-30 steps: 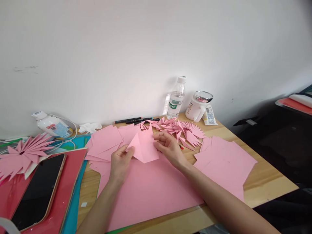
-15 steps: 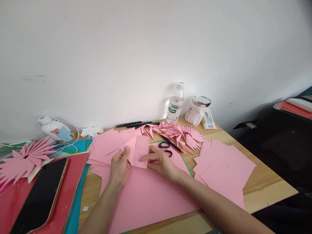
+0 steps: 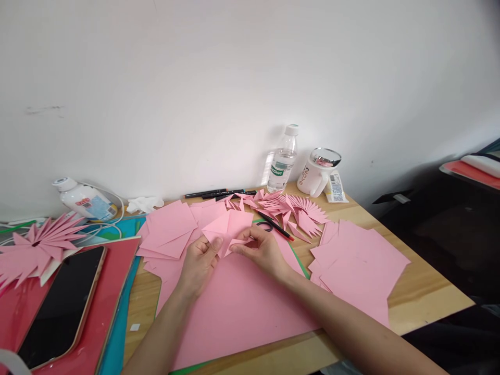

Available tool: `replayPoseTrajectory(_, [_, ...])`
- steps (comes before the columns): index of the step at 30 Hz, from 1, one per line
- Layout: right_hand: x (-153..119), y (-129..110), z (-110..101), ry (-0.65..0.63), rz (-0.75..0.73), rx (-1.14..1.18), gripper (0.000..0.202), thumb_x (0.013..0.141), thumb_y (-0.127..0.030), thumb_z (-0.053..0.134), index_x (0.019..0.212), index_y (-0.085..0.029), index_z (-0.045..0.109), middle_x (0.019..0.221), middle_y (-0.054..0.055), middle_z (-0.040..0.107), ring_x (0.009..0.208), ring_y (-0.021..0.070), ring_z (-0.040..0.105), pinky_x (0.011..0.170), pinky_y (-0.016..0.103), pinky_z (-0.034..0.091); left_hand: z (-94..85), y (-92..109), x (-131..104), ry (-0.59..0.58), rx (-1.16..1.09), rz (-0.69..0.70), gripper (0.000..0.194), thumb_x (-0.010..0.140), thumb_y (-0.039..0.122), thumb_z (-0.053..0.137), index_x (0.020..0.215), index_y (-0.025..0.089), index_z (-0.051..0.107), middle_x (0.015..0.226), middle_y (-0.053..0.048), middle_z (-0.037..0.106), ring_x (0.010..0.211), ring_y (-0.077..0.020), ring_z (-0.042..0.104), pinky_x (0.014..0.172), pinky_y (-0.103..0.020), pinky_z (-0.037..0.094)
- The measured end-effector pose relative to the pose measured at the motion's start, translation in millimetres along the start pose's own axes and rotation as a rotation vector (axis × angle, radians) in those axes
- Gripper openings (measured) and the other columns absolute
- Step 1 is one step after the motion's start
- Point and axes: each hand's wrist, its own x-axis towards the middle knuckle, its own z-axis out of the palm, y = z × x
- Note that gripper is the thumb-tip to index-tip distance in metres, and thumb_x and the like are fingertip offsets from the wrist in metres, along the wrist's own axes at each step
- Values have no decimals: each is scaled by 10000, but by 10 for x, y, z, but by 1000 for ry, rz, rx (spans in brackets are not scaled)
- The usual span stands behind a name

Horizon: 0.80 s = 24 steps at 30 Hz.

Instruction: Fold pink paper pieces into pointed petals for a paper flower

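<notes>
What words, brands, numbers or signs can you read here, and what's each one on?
"estbon", white on green, on the clear bottle; the start of the word curves out of sight, and the smaller print is too small.
Mug: sideways characters, too blurred to read for sure.
White bottle: red lettering, too blurred.
Packet: a barcode, with print too small to read.

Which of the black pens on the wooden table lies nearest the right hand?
The slim black, red-ended pen, beside the black scissors handle; the other black pens lie farther from the right hand, near the white wall.
</notes>
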Motion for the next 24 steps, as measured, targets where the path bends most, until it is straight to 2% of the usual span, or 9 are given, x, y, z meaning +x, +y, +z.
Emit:
replayPoseTrajectory(6, [35, -41, -29, 16, 47, 21, 313, 641, -414, 699, 585, -167, 515, 621, -6, 533, 603, 124, 479, 575, 249, 380, -17, -36, -7, -18, 65, -46, 352, 678, 366, 695, 506, 139, 488, 462, 89, 337, 463, -44, 328, 592, -233, 495])
replayPoseTrajectory(12, [35, -63, -30, 13, 76, 128, 319, 610, -400, 720, 603, -167, 503, 636, -11, 515, 601, 114, 461, 566, 246, 375, -20, -50, -3, -37, 86, -42, 336, 693, 339, 684, 498, 139, 498, 449, 97, 338, 443, -37, 321, 694, -305, 538])
replayPoseTrajectory(14, [36, -53, -27, 23, 74, 170, 311, 595, -380, 734, 630, -167, 510, 650, -16, 504, 604, 111, 459, 565, 243, 377, -20, -55, -1, -61, 57, -50, 280, 696, 325, 686, 540, 138, 546, 453, 95, 387, 438, -35, 353, 731, -328, 537])
replayPoseTrajectory(16, [40, -41, -26, 31, 68, 184, 297, 593, -361, 739, 653, -166, 523, 660, -18, 499, 608, 110, 460, 565, 242, 377, -22, -63, 0, -98, 41, -64, 174, 689, 300, 697, 675, 142, 627, 527, 68, 524, 488, -55, 459, 766, -352, 530])
replayPoseTrajectory(19, [44, -39, -26, 30, 72, 190, 275, 609, -356, 729, 665, -164, 540, 661, -16, 508, 606, 111, 464, 558, 241, 378, -26, -77, 0, -133, 64, -87, 254, 643, 242, 738, 866, 142, 666, 767, -21, 686, 690, -141, 613, 811, -389, 514])
replayPoseTrajectory(22, [44, -56, -26, 38, 76, 186, 274, 610, -361, 725, 661, -163, 543, 669, -11, 521, 613, 113, 471, 567, 244, 385, -33, -98, 1, -145, 78, -98, 323, 637, 215, 742, 939, 129, 666, 886, -78, 713, 830, -216, 647, 841, -425, 500])
replayPoseTrajectory(24, [43, -65, -27, 39, 75, 179, 279, 609, -369, 724, 659, -164, 541, 666, -12, 521, 613, 114, 474, 569, 245, 389, -40, -112, 3, -137, 75, -102, 311, 659, 227, 727, 946, 124, 664, 901, -90, 717, 852, -237, 656, 845, -441, 500])
